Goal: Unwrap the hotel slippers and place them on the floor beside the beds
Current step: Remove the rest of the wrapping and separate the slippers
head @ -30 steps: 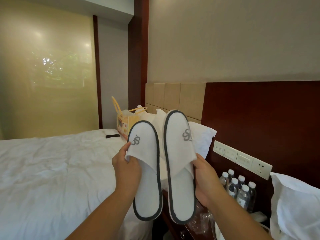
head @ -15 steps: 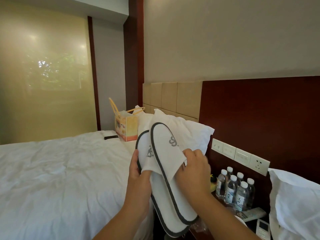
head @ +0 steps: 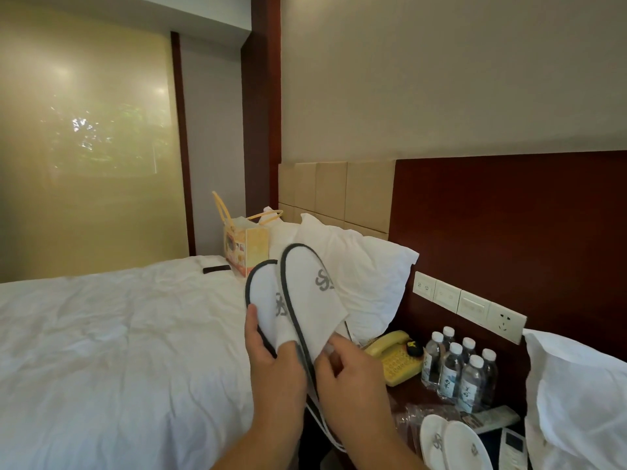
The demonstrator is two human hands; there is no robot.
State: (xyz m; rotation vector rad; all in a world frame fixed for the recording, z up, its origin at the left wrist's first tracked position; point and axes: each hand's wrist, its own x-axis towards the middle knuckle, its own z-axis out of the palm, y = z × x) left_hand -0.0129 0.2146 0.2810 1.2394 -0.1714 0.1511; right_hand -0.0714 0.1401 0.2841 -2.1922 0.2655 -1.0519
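Observation:
Two white hotel slippers with grey trim and a grey logo are stacked together in front of me, above the gap between the beds. My left hand grips the lower slipper at its edge. My right hand pinches the strap of the upper slipper. Another pair of slippers lies on the nightstand at the lower right, next to crumpled clear wrapping. The floor is hidden from view.
A white bed fills the left, with a pillow, a yellow gift bag and a dark phone. The nightstand holds a yellow telephone, several water bottles and remotes. A second bed's pillow sits right.
The slippers, held apart side by side a second ago, have been brought together into an overlapping stack and lowered. The view has tilted down, revealing the nightstand.

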